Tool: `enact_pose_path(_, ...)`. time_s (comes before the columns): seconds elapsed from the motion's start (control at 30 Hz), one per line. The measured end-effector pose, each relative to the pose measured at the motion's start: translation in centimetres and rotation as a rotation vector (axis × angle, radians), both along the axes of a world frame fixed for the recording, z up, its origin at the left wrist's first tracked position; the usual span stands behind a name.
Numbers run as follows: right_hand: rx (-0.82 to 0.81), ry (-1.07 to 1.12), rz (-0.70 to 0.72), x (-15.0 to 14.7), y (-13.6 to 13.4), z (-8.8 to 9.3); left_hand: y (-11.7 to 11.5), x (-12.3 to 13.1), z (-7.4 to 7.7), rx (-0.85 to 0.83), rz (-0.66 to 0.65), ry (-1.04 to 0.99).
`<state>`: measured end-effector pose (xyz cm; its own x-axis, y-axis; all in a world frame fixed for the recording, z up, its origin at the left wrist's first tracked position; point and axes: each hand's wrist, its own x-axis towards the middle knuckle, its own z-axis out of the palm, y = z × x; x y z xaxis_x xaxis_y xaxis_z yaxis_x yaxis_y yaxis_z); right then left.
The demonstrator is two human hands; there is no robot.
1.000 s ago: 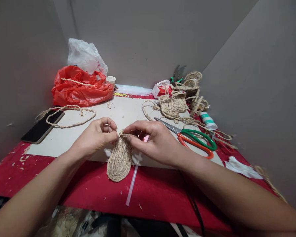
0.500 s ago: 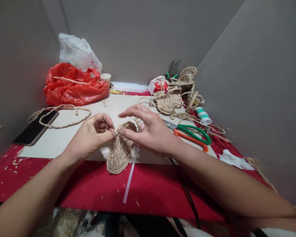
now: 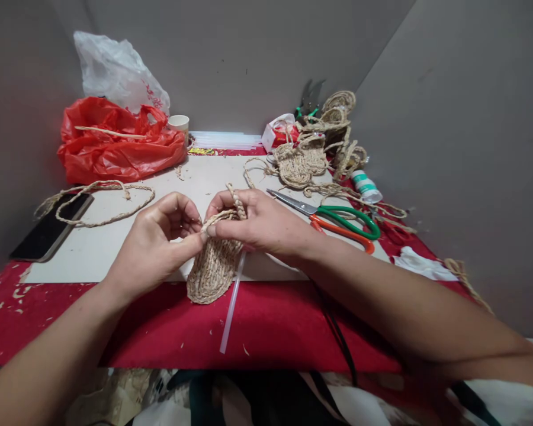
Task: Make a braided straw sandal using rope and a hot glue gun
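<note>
A small woven straw sole point(image 3: 214, 271), made of braided cord in rows, hangs tilted between my hands over the front edge of the board. My left hand point(image 3: 162, 234) is closed, thumb and forefinger pinching its upper left edge. From the other side my right hand point(image 3: 262, 223) grips the upper edge and the braid along it, thumb in front. A loose braid end point(image 3: 236, 201) stands up between the right fingers. Behind the sole, a translucent plastic stick point(image 3: 231, 310) slants down past the board's edge.
On the whitish board point(image 3: 115, 257), scissors point(image 3: 328, 216) lie right of my hands. Straw braids and woven pieces point(image 3: 299, 163) heap at the back right, near a thread spool point(image 3: 366, 186). A phone point(image 3: 48, 234) with a looped braid lies left; behind it sits a red plastic bag point(image 3: 119, 148).
My right fingers, spread apart before, have closed onto the sole's upper edge and braid. The braid end now stands higher. The camera view has shifted slightly.
</note>
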<state>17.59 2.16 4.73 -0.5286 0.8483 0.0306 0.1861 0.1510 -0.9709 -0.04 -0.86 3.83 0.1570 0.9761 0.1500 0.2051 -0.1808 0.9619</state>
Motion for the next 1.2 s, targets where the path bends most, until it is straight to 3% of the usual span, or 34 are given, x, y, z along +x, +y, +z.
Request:
enact_pose_path(0.27, 0.055, -0.08, -0.011, -0.19, -0.2, -0.19, -0.31, 0.43, 0.13, -0.066, -0.004, -0.085)
enact_pose_path(0.7, -0.015, -0.025, -0.019, 0.07, -0.11, -0.32, -0.45, 0.56, -0.03, 0.061, 0.034, 0.014)
enact_pose_path(1.2, 0.087, -0.036, 0.016, -0.2, -0.78, 0.16, 0.13, 0.56, -0.61, -0.196, -0.065, -0.267)
